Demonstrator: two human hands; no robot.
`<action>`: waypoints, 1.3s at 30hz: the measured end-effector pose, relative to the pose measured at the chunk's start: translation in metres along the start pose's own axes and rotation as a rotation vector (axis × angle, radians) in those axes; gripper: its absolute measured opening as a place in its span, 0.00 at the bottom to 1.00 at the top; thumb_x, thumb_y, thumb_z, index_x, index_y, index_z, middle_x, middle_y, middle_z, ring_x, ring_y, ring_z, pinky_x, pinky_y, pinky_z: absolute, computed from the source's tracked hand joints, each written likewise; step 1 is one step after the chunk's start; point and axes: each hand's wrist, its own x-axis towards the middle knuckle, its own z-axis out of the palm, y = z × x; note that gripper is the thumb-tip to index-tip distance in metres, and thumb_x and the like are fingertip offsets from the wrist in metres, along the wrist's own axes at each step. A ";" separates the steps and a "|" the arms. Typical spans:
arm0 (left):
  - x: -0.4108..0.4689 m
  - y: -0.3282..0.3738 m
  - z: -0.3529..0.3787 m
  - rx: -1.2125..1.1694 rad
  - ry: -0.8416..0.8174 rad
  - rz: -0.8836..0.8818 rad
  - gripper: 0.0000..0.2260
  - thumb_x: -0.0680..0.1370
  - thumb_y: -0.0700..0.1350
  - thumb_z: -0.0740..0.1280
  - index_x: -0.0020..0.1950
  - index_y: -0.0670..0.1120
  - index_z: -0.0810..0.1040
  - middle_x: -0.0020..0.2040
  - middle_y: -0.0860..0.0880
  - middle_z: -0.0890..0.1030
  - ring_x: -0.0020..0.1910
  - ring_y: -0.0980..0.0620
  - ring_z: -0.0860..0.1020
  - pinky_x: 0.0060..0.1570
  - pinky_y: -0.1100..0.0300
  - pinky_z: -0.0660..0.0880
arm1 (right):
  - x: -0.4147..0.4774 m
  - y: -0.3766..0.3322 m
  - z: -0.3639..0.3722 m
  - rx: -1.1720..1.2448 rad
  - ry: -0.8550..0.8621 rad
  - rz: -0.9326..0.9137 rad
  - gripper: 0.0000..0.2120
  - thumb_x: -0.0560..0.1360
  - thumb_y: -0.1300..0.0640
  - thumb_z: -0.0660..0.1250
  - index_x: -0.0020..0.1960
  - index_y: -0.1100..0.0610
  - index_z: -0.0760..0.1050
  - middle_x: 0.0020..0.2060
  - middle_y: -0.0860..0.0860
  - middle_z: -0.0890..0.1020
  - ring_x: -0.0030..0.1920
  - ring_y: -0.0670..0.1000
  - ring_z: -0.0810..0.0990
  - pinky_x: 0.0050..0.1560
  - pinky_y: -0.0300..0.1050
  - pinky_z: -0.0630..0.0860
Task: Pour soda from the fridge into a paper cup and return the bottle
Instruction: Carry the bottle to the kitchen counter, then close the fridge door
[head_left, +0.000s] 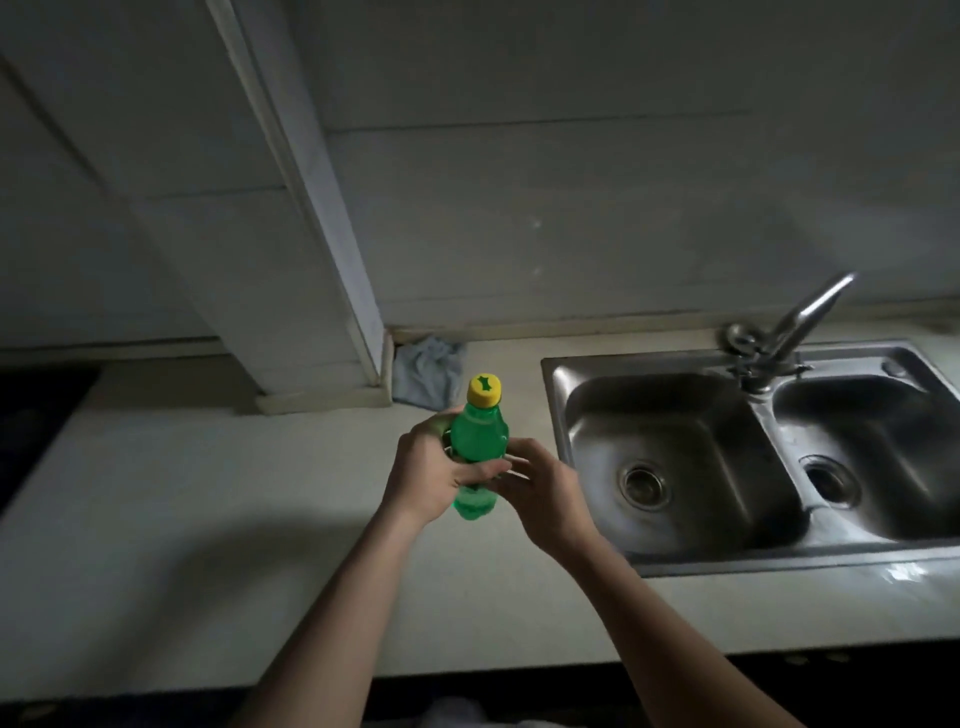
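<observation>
We hold a small green soda bottle (478, 441) with its yellow cap (484, 391) on, above the pale countertop (182, 519) left of the steel sink (675, 564). Our left hand (434, 475) is wrapped tight round its middle; our right hand (540, 493) touches its side, fingers loosely curled.

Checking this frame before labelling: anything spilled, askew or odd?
No spill. The bottle is capped, held over the counter by the left hand, right hand touching it. Only oddity: a crumpled cloth in the corner. No cup in view.
</observation>
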 end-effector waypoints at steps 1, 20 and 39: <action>0.005 -0.004 -0.006 -0.014 0.012 -0.006 0.22 0.60 0.51 0.84 0.50 0.57 0.81 0.42 0.59 0.85 0.42 0.62 0.82 0.44 0.63 0.78 | 0.010 -0.001 0.005 -0.002 -0.010 -0.001 0.16 0.73 0.66 0.73 0.59 0.61 0.76 0.52 0.48 0.84 0.53 0.43 0.83 0.51 0.39 0.80; 0.039 -0.134 -0.082 -0.151 0.119 -0.186 0.27 0.62 0.54 0.80 0.58 0.55 0.78 0.50 0.57 0.84 0.50 0.58 0.82 0.53 0.51 0.80 | 0.100 0.021 0.135 -0.393 -0.192 -0.071 0.15 0.73 0.63 0.72 0.59 0.62 0.75 0.51 0.46 0.81 0.47 0.31 0.77 0.46 0.23 0.73; 0.021 -0.117 -0.093 0.222 0.072 -0.297 0.36 0.69 0.52 0.79 0.72 0.47 0.67 0.67 0.50 0.74 0.66 0.51 0.73 0.65 0.59 0.68 | 0.081 0.038 0.108 -0.567 -0.275 -0.173 0.18 0.77 0.59 0.67 0.66 0.57 0.74 0.61 0.54 0.79 0.56 0.49 0.81 0.57 0.40 0.78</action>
